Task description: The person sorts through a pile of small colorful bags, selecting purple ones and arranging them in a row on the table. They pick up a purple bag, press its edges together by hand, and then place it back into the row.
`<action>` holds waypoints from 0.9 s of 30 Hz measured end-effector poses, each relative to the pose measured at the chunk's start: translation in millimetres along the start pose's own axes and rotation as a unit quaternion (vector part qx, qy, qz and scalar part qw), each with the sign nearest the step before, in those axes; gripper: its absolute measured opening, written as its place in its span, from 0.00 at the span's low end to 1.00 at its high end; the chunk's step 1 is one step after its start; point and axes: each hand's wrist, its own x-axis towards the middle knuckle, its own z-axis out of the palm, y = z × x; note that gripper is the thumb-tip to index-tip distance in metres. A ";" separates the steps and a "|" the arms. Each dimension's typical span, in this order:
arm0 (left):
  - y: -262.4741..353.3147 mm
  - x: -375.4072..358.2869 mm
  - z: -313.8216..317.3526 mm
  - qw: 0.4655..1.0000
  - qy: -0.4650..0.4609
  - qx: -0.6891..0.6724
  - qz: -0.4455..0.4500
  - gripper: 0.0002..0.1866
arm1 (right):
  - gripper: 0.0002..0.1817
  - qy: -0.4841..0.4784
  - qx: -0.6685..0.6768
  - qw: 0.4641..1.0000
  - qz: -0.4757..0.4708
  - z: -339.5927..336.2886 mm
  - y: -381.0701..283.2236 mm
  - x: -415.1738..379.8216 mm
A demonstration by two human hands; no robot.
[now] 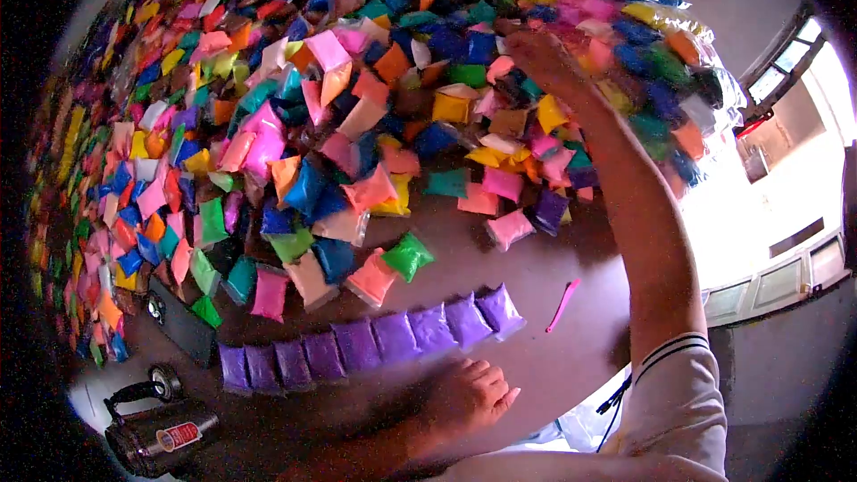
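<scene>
My left hand (478, 394) rests on the table with its fingers curled in a loose fist, and no object shows in it. Just beyond it lies a curved row of purple packets (393, 336), side by side in clear wrapping. My right hand (528, 46) reaches far forward into a big heap of small coloured packets (330, 138). Its fingers are blurred among the packets, so I cannot see whether they grip one. Near it are blue packets (464, 45) and a yellow packet (451, 107).
A thin pink stick (561, 306) lies on the brown table (585, 259) right of the purple row. A dark box (183, 326) and a metal jug with a black handle (161, 433) stand at the left. Larger shiny bags (661, 45) form the heap's right side.
</scene>
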 end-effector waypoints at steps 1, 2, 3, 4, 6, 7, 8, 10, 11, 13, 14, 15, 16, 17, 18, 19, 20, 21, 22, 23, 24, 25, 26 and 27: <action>0.2 0.0 -1.5 1.000 0.000 0.000 -0.003 0.16 | 0.25 -0.045 -0.008 0.998 0.038 8.0 -10.0 8.2; 2.1 0.4 -4.5 1.000 -0.025 0.004 -0.012 0.15 | 0.23 -0.091 -0.015 0.993 0.076 18.5 -21.2 15.7; 2.9 0.9 -6.5 0.999 -0.049 0.009 -0.021 0.14 | 0.23 -0.093 -0.013 0.993 0.075 31.1 -32.8 18.4; 2.4 1.0 -6.8 0.999 -0.048 0.009 -0.024 0.14 | 0.24 -0.035 0.004 0.999 0.040 45.5 -46.8 18.0; 0.8 0.7 -6.0 1.000 -0.028 0.005 0.000 0.14 | 0.28 -0.019 0.127 0.991 0.029 77.3 -69.5 26.0; 0.6 0.5 -4.9 1.000 -0.029 0.005 -0.002 0.14 | 0.32 -0.061 0.231 0.970 0.055 96.2 -78.1 31.0; 1.0 -0.2 -3.3 0.999 -0.034 0.006 -0.012 0.14 | 0.36 0.016 0.133 0.991 -0.016 114.4 -94.1 34.5; 1.6 -0.7 -2.0 0.999 -0.042 0.004 -0.020 0.14 | 0.39 0.092 0.031 0.992 -0.082 140.1 -125.0 35.3; 3.0 -0.7 -2.7 0.999 -0.043 0.007 -0.018 0.14 | 0.41 0.112 0.015 0.993 -0.043 143.2 -138.4 33.2; 3.7 0.7 -2.5 0.999 -0.047 0.009 -0.011 0.14 | 0.42 0.134 -0.006 0.991 0.000 146.4 -146.9 22.5; 3.3 1.6 -2.6 0.999 -0.048 -0.005 -0.019 0.14 | 0.41 0.139 -0.023 0.990 -0.018 146.4 -148.2 17.4; 3.1 2.6 -3.3 0.998 -0.049 -0.018 -0.027 0.14 | 0.40 0.145 -0.039 0.988 -0.036 147.7 -146.0 13.7; 3.3 3.7 -4.1 0.998 -0.050 -0.018 -0.024 0.14 | 0.40 0.147 -0.040 0.988 -0.034 147.2 -141.6 9.9; 3.5 4.5 -5.2 0.998 -0.060 -0.014 -0.028 0.14 | 0.38 0.106 -0.050 0.993 -0.031 146.2 -136.4 5.2; 4.6 4.4 -6.1 0.997 -0.071 -0.011 -0.032 0.14 | 0.36 0.064 -0.058 0.996 -0.026 143.5 -132.7 -0.1; 6.7 4.6 -7.6 0.997 -0.073 -0.013 -0.032 0.14 | 0.36 0.064 -0.058 0.996 -0.024 139.8 -127.9 -6.5; 8.5 6.2 -9.5 0.996 -0.073 -0.019 -0.037 0.14 | 0.33 0.039 -0.067 0.995 -0.056 134.1 -121.4 -13.1; 9.1 7.4 -10.6 0.996 -0.073 -0.024 -0.042 0.14 | 0.30 0.015 -0.075 0.993 -0.091 127.2 -117.7 -17.2; 9.2 7.3 -10.5 0.996 -0.072 -0.023 -0.043 0.14 | 0.30 0.016 -0.074 0.993 -0.092 121.6 -115.5 -20.3; 10.0 6.3 -10.1 0.996 -0.069 -0.018 -0.048 0.14 | 0.27 0.011 -0.090 0.989 -0.115 117.1 -114.6 -23.6; 10.3 5.3 -9.8 0.996 -0.068 -0.014 -0.054 0.14 | 0.25 0.007 -0.106 0.985 -0.137 113.4 -114.2 -26.5; 10.8 4.4 -9.7 0.996 -0.069 -0.014 -0.054 0.14 | 0.25 0.007 -0.106 0.985 -0.137 110.9 -114.9 -31.1; 11.0 4.4 -9.3 0.996 -0.070 -0.020 -0.057 0.14 | 0.24 0.009 -0.095 0.985 -0.141 107.6 -116.0 -36.6; 11.3 4.8 -8.4 0.995 -0.071 -0.026 -0.060 0.13 | 0.24 0.011 -0.084 0.986 -0.146 103.2 -116.3 -41.3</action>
